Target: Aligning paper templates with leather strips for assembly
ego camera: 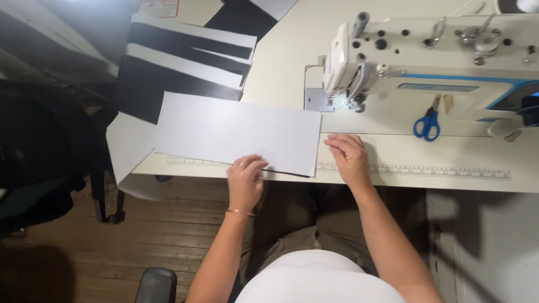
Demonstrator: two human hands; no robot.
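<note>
Where table edge (426,182) meets lap: white sheet (236,132), lying flat, corner overhanging slightly. Left hand (245,178) pinching near edge of sheet, fingers curled closed on it. Right hand (349,157) flat beside sheet's right edge, open, gripping nothing. Looks thin, light, limp; likely fabric or stiffening, dark layer peeking out beneath. Probably slides easily on smooth top; best taken at edges or corners. Beyond: sewing machine (426,50), blue scissors (428,124), black-and-white pieces (185,62) stacked at left.

A fabric panel (236,132) lies on the table (449,168), left of the sewing machine (426,50).
</note>
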